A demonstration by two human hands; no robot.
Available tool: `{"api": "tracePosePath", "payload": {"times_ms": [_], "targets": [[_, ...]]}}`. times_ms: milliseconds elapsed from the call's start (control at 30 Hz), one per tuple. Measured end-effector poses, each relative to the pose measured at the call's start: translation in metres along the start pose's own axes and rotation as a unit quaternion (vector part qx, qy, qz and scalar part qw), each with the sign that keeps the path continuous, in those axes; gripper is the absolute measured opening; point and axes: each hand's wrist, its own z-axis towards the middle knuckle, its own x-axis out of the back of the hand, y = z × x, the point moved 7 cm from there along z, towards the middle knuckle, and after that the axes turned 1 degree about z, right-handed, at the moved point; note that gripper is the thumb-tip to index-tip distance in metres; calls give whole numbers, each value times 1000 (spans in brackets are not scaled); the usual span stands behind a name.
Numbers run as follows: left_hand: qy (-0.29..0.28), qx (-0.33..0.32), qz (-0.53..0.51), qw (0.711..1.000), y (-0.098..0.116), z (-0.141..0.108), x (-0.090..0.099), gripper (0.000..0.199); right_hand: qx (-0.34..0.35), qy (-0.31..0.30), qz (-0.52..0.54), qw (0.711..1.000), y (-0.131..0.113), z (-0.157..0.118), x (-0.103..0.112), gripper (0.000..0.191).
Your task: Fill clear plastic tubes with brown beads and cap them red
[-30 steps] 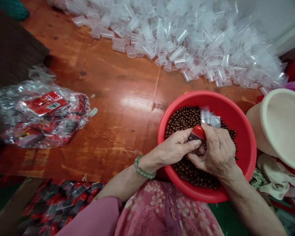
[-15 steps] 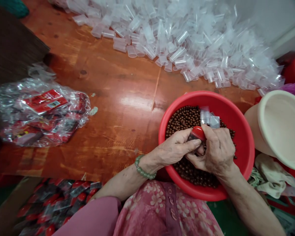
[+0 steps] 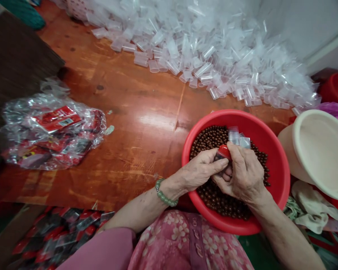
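Red cap (image 3: pixel 224 152), glossy, partly hidden by fingers, held just above the brown beads (image 3: pixel 211 140) in a red basin (image 3: pixel 281 180). Left hand (image 3: pixel 201 169): fingers together and bent, pinching the cap from its left, jade-green bead bracelet (image 3: pixel 165 195) at the wrist. Right hand (image 3: pixel 243 176): fingers curled over the cap, thumb side pressing down; what lies under the cap cannot be told. Both hands meet at the cap, apparently placed over the basin so that anything dropped lands among the beads. Clear plastic cups (image 3: pixel 234 135), a few, lie on the beads beside the hands. Further cups (image 3: pixel 202 48) form a loose heap on the wooden desk (image 3: pixel 141 150), beyond the basin. Clear bag (image 3: pixel 52 131) of red packets lies at the desk's left. Cream basin (image 3: pixel 295 150) stands right, within reach.
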Motion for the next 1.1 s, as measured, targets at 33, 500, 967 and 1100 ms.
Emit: {"api": "tracePosePath", "payload": {"times_ms": [33,500,967,1100], "targets": [[2,0,3,1000,0,0,0,45,0,2,-3,1000,0,1,0,73],[48,-13,-7,999,6,3,4,48,-56,-60,90,993,9,-1,-16,69],[47,141,-76,986,-16,14,4,70,-59,-33,152,986,7,0,-15,61],[137,85,-80,984,-14,16,12,44,-72,-36,169,982,7,-1,-18,62]]}}
